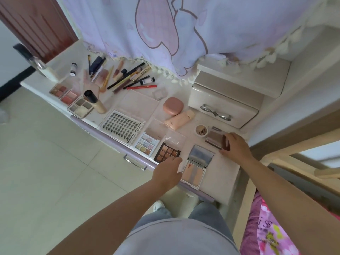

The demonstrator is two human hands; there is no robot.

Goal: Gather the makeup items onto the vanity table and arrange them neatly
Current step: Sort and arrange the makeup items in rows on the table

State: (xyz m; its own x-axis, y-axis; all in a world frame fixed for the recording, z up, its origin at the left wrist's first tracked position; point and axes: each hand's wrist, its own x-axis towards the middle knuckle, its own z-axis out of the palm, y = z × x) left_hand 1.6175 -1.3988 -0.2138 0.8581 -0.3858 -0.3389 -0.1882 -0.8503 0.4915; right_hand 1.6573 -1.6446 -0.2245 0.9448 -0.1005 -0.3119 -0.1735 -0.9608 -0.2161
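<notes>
Where the tabletop (227, 163) runs left of the lash tray (122, 127), lying there: two blush palettes (63, 92), a grey palette (81, 107) and a tipped foundation bottle (94, 101); behind the tray, a loose scatter of pencils and brushes (127, 77). Just right of the tray, sitting side by side: a pastel palette (147, 143), then a brown palette (166, 152). Left hand (168, 171), fingers straight, touching the near edge of the brown palette and the left edge of an open mirrored compact (197, 165). Farther right, right hand (237, 147) pinching a closed brown compact (216, 139) beside a small round pot (201, 131). Behind these, a pink case (173, 106) and a peach tube (179, 119).
</notes>
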